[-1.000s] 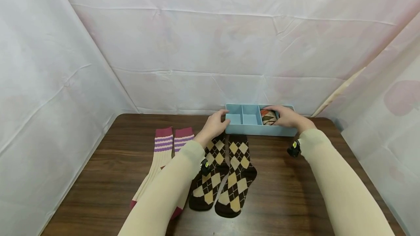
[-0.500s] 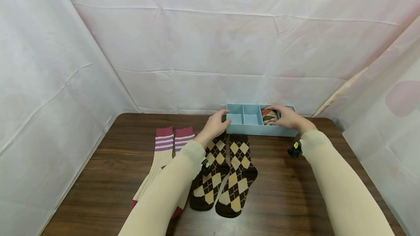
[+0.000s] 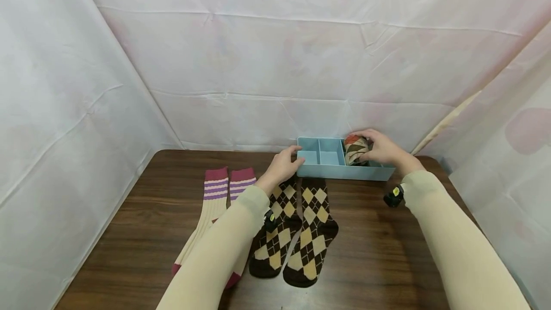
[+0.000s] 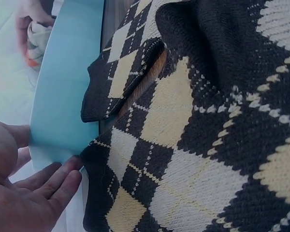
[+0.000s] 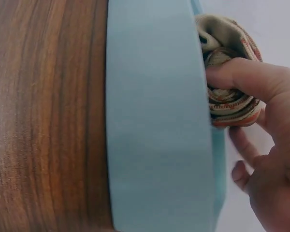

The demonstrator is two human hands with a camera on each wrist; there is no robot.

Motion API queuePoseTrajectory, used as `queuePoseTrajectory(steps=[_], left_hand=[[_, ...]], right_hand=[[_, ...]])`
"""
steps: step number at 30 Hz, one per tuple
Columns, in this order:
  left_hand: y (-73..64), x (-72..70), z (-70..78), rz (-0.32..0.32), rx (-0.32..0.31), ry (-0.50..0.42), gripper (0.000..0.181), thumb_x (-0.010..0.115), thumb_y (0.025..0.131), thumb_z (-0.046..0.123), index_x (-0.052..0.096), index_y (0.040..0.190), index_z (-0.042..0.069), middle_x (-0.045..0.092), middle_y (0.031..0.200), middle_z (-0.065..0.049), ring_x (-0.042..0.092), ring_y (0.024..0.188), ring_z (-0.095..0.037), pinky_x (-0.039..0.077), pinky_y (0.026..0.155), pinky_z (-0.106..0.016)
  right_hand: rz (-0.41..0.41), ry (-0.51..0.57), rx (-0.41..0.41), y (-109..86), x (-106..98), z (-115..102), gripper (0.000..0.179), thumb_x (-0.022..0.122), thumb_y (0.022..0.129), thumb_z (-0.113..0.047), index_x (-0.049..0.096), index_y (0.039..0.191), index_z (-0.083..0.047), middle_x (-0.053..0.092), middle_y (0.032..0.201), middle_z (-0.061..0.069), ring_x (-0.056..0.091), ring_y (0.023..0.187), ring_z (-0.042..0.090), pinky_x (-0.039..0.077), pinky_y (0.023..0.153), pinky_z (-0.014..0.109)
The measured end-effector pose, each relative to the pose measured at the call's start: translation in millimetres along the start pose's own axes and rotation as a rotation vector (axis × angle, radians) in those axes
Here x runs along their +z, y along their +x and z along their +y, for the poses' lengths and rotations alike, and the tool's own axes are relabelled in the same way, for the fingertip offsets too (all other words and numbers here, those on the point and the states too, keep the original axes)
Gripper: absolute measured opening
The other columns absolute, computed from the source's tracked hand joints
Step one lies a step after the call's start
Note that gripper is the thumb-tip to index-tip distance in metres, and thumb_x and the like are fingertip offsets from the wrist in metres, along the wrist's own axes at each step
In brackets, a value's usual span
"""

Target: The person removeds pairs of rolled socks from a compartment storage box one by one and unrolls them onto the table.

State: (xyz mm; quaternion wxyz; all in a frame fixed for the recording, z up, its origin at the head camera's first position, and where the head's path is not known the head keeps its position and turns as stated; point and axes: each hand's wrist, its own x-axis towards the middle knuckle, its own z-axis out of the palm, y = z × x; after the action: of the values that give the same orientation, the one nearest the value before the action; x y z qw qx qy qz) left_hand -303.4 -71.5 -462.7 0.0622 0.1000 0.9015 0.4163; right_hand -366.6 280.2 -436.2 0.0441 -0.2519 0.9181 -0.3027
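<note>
A pale blue divided box [image 3: 327, 171] stands at the back of the table. My right hand [image 3: 380, 147] grips a rolled-up patterned sock bundle [image 3: 355, 150] at the box's right compartment; the roll rises above the rim. In the right wrist view my thumb presses into the coiled layers [image 5: 227, 104] of that roll. At the box's left end, my left hand [image 3: 281, 164] touches the wall with fingers extended. Below it lie two dark argyle socks [image 3: 313, 224], flat, their cuffs close to the box front. My left forearm partly hides one of them.
Two cream socks with maroon cuffs and purple stripes [image 3: 213, 204] lie flat on the left, partly under my left forearm. The dark wooden table [image 3: 370, 252] is enclosed by white fabric walls [image 3: 275, 61] behind and at both sides.
My right hand has moved up and slightly right, raising the sock roll from the box's right compartment. The left hand and the flat socks stay where they were.
</note>
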Motion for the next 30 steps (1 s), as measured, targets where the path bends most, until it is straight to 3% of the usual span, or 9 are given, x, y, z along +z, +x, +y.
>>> queuePoseTrajectory(steps=[8, 14, 23, 30], left_hand=[[2.7, 0.6, 0.0, -0.008, -0.005, 0.006, 0.055, 0.061, 0.114, 0.030, 0.048, 0.165, 0.016, 0.052, 0.164, -0.015, 0.050, 0.150, -0.039, 0.046, 0.117, -0.059], [3.2, 0.7, 0.0, -0.013, 0.000, 0.010, 0.056, 0.060, 0.114, 0.034, 0.047, 0.165, 0.016, 0.052, 0.163, -0.015, 0.050, 0.150, -0.038, 0.045, 0.117, -0.058], [4.5, 2.4, -0.9, -0.005, 0.012, 0.001, 0.053, 0.059, 0.115, 0.030, 0.048, 0.165, 0.014, 0.053, 0.163, -0.015, 0.052, 0.149, -0.037, 0.047, 0.117, -0.057], [4.0, 4.2, -3.0, 0.014, 0.025, -0.008, 0.052, 0.057, 0.116, 0.029, 0.048, 0.165, 0.015, 0.051, 0.165, -0.014, 0.052, 0.148, -0.037, 0.047, 0.115, -0.058]], right_hand=[[0.018, -0.007, -0.015, -6.0, -7, -3, 0.076, 0.087, 0.087, 0.000, 0.056, 0.156, -0.003, 0.054, 0.145, 0.027, 0.055, 0.125, 0.043, 0.050, 0.101, 0.063], [0.040, 0.014, 0.032, -13.2, -8, -1, 0.073, 0.088, 0.091, -0.004, 0.055, 0.157, -0.005, 0.050, 0.148, 0.029, 0.054, 0.126, 0.045, 0.050, 0.100, 0.064], [0.138, 0.084, 0.061, -27.2, -9, -4, 0.079, 0.088, 0.089, -0.005, 0.050, 0.159, -0.001, 0.045, 0.150, 0.031, 0.056, 0.124, 0.051, 0.050, 0.099, 0.064], [0.226, 0.126, 0.026, -39.5, -4, -13, 0.078, 0.088, 0.090, -0.002, 0.054, 0.159, -0.011, 0.047, 0.151, 0.026, 0.056, 0.127, 0.051, 0.054, 0.096, 0.062]])
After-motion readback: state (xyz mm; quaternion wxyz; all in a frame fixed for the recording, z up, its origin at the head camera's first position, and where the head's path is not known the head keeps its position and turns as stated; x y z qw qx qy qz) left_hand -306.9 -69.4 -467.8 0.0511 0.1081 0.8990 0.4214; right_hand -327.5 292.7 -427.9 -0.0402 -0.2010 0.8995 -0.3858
